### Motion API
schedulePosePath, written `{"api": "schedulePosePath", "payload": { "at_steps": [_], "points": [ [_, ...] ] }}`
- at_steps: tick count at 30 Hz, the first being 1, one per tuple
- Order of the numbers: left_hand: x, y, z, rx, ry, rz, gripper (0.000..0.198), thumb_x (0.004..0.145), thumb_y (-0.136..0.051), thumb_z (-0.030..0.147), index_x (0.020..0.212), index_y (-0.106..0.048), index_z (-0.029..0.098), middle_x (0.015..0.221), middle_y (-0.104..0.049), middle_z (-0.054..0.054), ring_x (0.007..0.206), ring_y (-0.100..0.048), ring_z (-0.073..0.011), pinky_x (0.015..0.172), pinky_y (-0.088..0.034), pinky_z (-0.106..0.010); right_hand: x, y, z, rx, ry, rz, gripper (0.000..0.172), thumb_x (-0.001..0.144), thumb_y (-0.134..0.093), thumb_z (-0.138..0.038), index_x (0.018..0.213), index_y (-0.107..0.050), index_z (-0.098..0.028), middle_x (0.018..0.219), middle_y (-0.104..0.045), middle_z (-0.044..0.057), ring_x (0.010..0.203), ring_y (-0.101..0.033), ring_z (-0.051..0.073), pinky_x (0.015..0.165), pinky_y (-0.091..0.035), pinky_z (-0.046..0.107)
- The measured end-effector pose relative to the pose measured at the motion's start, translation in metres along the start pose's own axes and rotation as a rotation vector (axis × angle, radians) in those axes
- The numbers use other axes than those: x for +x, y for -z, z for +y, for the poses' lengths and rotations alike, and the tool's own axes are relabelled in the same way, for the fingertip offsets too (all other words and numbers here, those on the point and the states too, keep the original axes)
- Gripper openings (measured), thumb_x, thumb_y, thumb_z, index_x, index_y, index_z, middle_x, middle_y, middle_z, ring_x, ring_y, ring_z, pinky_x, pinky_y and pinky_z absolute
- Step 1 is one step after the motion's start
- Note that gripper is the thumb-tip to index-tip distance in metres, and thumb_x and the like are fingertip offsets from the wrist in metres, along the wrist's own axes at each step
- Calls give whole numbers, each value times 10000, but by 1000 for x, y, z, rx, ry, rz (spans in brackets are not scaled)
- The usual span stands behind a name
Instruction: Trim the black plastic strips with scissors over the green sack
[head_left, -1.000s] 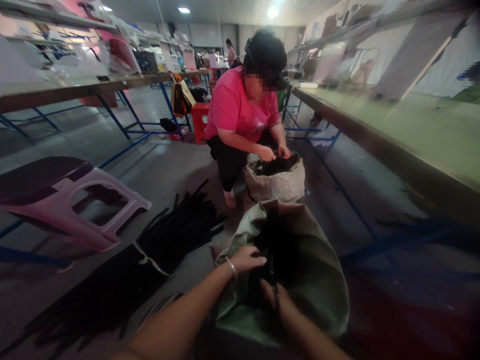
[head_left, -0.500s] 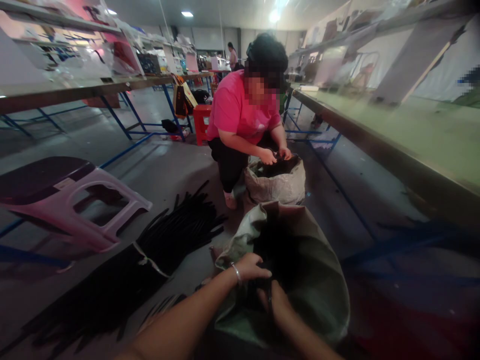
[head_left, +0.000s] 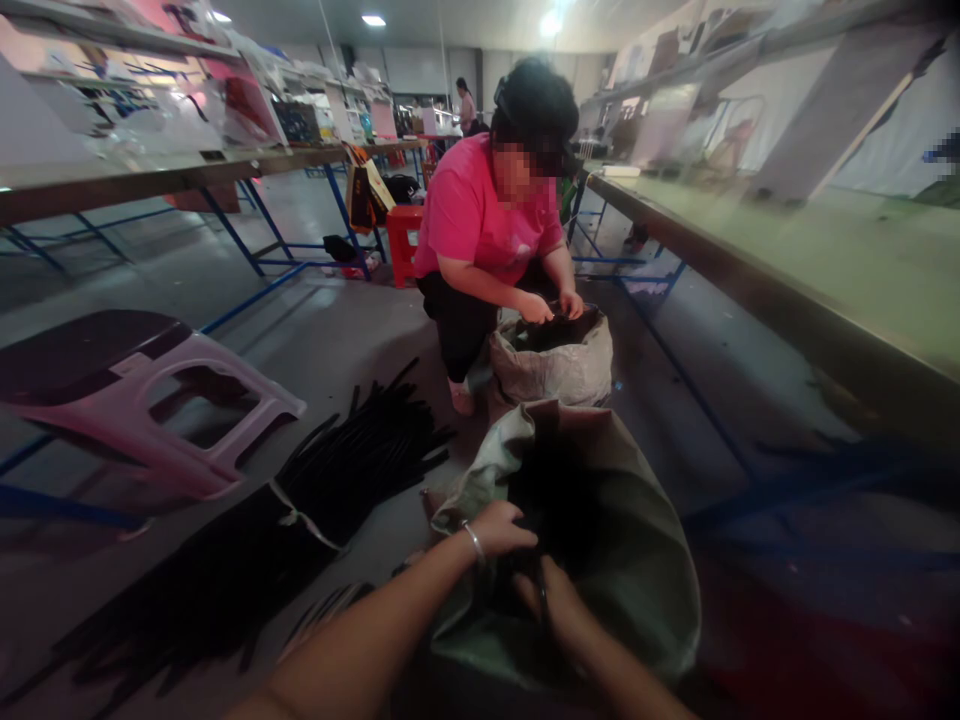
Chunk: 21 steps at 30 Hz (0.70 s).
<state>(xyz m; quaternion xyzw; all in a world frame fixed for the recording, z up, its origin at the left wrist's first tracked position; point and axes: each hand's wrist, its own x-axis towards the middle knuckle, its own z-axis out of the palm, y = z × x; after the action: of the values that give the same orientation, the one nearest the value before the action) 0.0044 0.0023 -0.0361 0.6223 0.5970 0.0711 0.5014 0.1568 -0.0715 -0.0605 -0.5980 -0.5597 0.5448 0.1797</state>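
My left hand [head_left: 504, 530], with a bangle at the wrist, is closed over the near side of an open sack [head_left: 637, 560], its fingers around a black piece too dark to make out clearly. Close below it, my right hand [head_left: 559, 600] is closed on a dark curved handle [head_left: 542, 590] that looks like part of scissors; the blades are lost in the shadow. A mass of black pieces [head_left: 559, 490] fills the dark inside of the sack. Left of the sack, a bundle of long black strips [head_left: 360, 450] lies on the floor, bound with a pale tie [head_left: 304, 520].
Opposite me, a co-worker in a pink shirt [head_left: 472, 215] bends over another sack [head_left: 551, 370], both hands at its mouth. A plastic stool [head_left: 217, 440] stands at left. Long workbenches run along the left [head_left: 165, 170] and right [head_left: 787, 270]. A red stool [head_left: 403, 245] is behind the co-worker.
My left hand has shifted very slightly left and its fingers have moved a little. My right hand stays close beneath it. The co-worker's hands have barely moved.
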Motion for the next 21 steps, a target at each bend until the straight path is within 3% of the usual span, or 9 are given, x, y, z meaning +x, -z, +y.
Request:
{"api": "schedulePosePath", "payload": {
  "at_steps": [5, 9, 16, 21],
  "points": [
    [1, -1, -1, -115, 67, 48, 223, 621, -606, 326, 713, -651, 128, 605, -550, -2, 572, -497, -128, 516, -378, -230, -1, 6, -13, 155, -62, 7, 413, 668, -646, -489, 901, -631, -149, 862, -673, 73, 796, -605, 214, 684, -455, 285],
    [-1, 5, 1, -185, 81, 82, 166, 622, -583, 274, 682, -627, 126, 561, -509, 4, 542, -476, -124, 492, -354, -235, -1, 12, -21, 255, -145, -32, 431, 680, -624, -494, 917, -626, -135, 812, -662, 71, 727, -598, 193, 611, -441, 271],
    [-3, 12, 3, -130, 41, 60, 202, 615, -605, 295, 730, -639, 132, 613, -548, 1, 583, -501, -134, 521, -372, -235, 6, 9, -8, -45, -5, 112, 232, 694, -598, -368, 786, -622, -156, 777, -661, 64, 714, -584, 181, 637, -430, 265],
    [-5, 22, 4, -320, 15, 1, 291, 622, -607, 247, 892, -633, 143, 620, -534, 27, 538, -458, -94, 511, -349, -210, 9, 14, -9, 259, -221, 120, 248, 688, -581, -409, 722, -565, -164, 598, -572, 5, 543, -515, 132, 508, -376, 241]
  ]
}}
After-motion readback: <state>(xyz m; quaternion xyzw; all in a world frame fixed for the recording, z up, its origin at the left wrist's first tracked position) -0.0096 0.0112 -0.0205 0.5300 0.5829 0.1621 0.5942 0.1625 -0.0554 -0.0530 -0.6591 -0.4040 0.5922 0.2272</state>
